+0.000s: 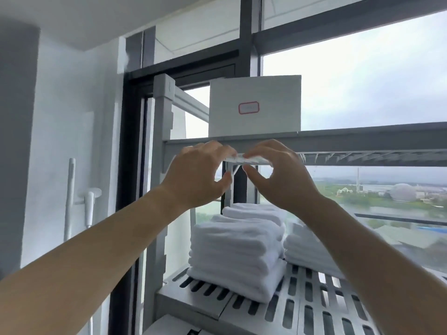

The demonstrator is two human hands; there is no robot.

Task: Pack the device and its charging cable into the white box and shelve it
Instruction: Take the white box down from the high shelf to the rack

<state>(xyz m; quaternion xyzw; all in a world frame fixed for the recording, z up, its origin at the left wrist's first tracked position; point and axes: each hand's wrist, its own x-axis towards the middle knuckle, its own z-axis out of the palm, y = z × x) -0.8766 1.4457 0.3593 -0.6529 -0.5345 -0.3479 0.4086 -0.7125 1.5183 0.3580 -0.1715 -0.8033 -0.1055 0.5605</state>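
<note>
- Rack (362, 141): grey, tall, right by the window. Carries the box on its top shelf.
- Towels (237, 250): white, folded, piled on the shelf below. Not part of this job.
- White box (255, 105): up on the top shelf, standing straight, close to the front edge. Not touched by either hand. Looks put away, so the last big step seems done.
- Device and cable: nowhere to be seen. Most likely inside the box already, but cannot tell from here.
- Left hand (198, 175): held up just under the front edge of the top shelf. Fingers curled, thumb lower down with a gap between. Cannot tell if holding anything.
- Right hand (278, 175): same height, just beside the left. Fingers curled over a clear strip (249, 160), thumb under it. Cannot tell if pinching or only near.
- Clear strip: small, see-through, at the shelf's front edge below the box. Too blurry to name.
- Label (248, 107): red-edged, on the box front, facing out.
- Left to do, at a guess: very little, maybe only taking the hands away.
</note>
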